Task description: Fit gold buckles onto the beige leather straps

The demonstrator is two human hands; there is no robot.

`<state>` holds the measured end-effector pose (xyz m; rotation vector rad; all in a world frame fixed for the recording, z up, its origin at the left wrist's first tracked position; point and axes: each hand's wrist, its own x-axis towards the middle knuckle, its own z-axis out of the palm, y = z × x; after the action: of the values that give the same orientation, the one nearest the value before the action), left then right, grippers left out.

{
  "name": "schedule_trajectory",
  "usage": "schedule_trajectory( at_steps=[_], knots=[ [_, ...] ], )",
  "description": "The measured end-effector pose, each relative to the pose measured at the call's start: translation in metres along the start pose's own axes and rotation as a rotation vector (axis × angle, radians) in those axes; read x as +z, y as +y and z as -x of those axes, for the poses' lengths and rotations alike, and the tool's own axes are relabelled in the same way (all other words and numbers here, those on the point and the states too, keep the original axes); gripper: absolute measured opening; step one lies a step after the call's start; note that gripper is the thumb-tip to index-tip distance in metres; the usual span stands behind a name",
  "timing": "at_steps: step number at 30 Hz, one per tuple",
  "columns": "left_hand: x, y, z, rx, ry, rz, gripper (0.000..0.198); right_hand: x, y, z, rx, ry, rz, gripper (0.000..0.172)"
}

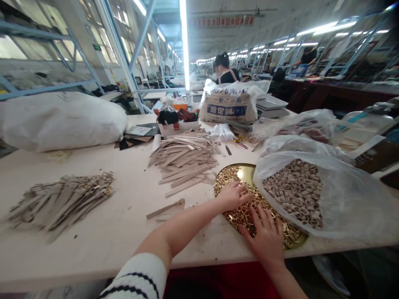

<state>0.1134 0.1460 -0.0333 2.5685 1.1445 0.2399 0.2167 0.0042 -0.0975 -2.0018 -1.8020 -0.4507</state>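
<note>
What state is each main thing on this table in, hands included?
Gold pieces: loose, heaped
Left hand: palm down, at the gold pieces
Right hand: fingers spread
Tray: mostly covered, bare patch at far side
Translucent bag: open, loops showing
Flat strips: loosely piled
Strips with gold ends: bunched
White sack: bulging
Printed sack: upright

Head view, one item. Worn on the head, behind and above the near edge of the bench [109, 249]; facing forward and down. Close range: left hand [233, 196], right hand [264, 234], lower half, right of centre. Far range: strip light [185, 45], banner [224, 21], upper part. Field wide.
</note>
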Motion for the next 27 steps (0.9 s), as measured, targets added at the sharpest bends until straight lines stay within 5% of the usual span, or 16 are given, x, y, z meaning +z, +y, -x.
schedule_trajectory(
  at_steps=[6, 10, 14, 19, 22, 27],
  knots=[
    [-0.057, -0.102, 0.036, -0.357, -0.014, -0.168, 0.029, -0.004, 0.0, -0.001, 0.005, 0.01, -0.018, 0.063],
    [-0.067, -0.129, 0.052, -0.4, -0.026, -0.198, 0.02, -0.003, 0.0, -0.002, 0.005, 0.018, -0.03, 0.058],
    [-0.077, -0.104, 0.063, -0.323, 0.042, -0.19, 0.016, -0.002, -0.002, 0.001, 0.007, 0.053, -0.081, 0.061],
    [-0.107, -0.044, 0.099, -0.162, 0.204, -0.098, 0.018, -0.021, 0.018, -0.009, -0.037, 0.151, -0.225, 0.049],
    [-0.109, -0.006, 0.131, -0.144, 0.218, 0.44, 0.017, -0.04, 0.055, -0.036, 0.168, 0.043, -0.174, 0.038],
    [-0.074, 0.038, 0.164, -0.419, -0.03, 1.427, 0.017, -0.047, 0.12, -0.086, 0.287, -0.189, -0.051, 0.025]
  ],
)
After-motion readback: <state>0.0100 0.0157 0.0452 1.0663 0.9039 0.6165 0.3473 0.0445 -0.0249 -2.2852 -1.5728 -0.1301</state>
